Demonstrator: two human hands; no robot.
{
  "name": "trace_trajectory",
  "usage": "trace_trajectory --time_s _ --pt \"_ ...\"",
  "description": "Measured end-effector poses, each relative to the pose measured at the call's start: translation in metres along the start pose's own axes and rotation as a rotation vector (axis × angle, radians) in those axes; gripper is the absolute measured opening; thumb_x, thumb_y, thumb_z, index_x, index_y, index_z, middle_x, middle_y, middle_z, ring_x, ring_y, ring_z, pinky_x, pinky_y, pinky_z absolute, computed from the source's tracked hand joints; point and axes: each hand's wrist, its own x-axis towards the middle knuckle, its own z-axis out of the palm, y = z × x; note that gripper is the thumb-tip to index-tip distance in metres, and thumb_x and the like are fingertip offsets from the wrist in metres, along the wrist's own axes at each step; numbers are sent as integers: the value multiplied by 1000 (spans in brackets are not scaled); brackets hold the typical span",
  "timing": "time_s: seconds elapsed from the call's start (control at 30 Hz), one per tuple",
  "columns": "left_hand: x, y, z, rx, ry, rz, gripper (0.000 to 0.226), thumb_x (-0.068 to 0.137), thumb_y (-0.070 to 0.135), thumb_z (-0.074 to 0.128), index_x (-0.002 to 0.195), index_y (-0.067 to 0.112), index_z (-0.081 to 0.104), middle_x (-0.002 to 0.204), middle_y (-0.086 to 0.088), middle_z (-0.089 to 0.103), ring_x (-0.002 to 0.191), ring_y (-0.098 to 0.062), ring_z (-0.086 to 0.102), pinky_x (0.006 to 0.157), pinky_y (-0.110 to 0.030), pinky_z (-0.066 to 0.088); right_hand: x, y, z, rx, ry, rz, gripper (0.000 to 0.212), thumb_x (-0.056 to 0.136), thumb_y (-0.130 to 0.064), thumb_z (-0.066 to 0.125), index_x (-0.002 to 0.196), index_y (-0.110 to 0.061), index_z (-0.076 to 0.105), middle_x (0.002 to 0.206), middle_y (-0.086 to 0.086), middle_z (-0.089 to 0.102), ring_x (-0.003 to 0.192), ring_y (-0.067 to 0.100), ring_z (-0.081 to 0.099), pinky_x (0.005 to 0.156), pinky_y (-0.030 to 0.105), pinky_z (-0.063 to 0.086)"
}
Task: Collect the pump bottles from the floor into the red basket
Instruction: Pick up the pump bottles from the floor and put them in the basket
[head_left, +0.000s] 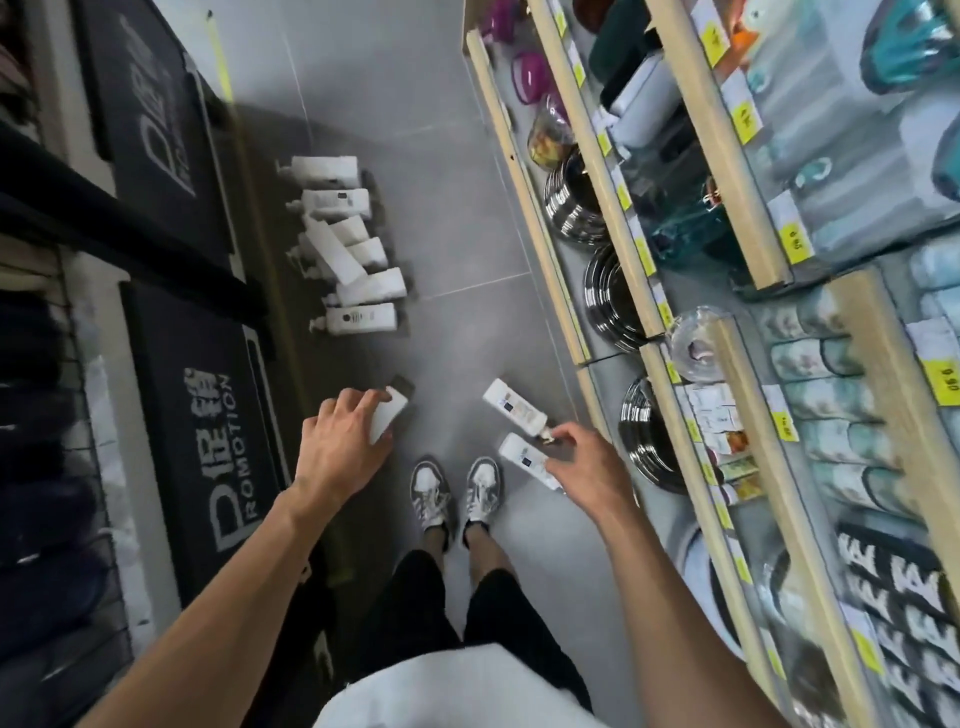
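Floor (457, 234) of grey tile, a narrow shop aisle seen from above. Wooden-edged shelving (615, 218) runs along the right, carrying stacked steel bowls (571, 205), glassware and rows of teal patterned goods. Dark mats (208, 426) hang or lean along the left. A heap of pump bottles (348, 244), all white, lies on the tiles by the left side, some overlapping, pump heads pointing left. Left grip (337, 449), a bare hand, has fingers curled over a single bottle (389, 421); whether that bottle is clear of the floor cannot be told. Right grip (584, 465) pinches two bottles at their pump ends: far bottle (511, 408) and near bottle (522, 457), both fanning out to the left of the fingers. Two grey-and-white shoes (431, 493) stand between the hands, black trousers above them. Pump heads in the right hand are hidden under the fingers. Much of the frame is motion-blurred, the shelf goods most of all. The lower mat reads "ROMOTION" beside a large P with blurred characters above; the upper mat's lettering is unreadable. Yellow price tags (795, 244) carry figures, upside down, roughly "9.9". Bottle labels show small dark marks, not legible.
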Motion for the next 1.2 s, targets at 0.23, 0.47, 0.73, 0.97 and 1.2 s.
trace_trajectory --time_s 0.23,0.47,0.73,0.97,1.2 --pt "75 -23 83 44 -109 -77 58 93 38 64 146 29 43 138 -6 50 126 -33 49 104 -53 43 87 59 68 -6 -70 120 37 78 -22 75 113 -31 65 119 -3 69 104 24 66 83 37 53" --pt "151 -57 206 -67 -274 -295 52 94 34 63 143 33 44 141 -9 47 130 -36 45 107 -55 40 195 126 155 31 -132 262 36 82 -18 77 116 -28 67 122 2 70 107 27 66 85 33 51" --pt "271 -112 376 -46 -280 -388 49 98 34 59 142 28 41 145 -16 43 135 -43 40 110 -61 38 307 227 279 -82 -128 322 44 79 -26 80 120 -28 66 129 4 65 116 30 62 93 40 53" --pt "347 -165 477 9 -185 -464 73 89 34 74 148 17 34 147 -22 37 134 -49 39 106 -64 38 373 303 366 -157 -100 287 57 75 -22 82 128 -22 63 129 12 60 122 36 55 95 45 51" --pt "378 -196 528 -9 -63 -459 89 84 33 81 151 8 27 144 -29 36 127 -53 43 100 -64 40 406 333 411 -248 -71 234 72 70 -27 87 134 -25 54 130 10 55 124 36 48 98 46 43"
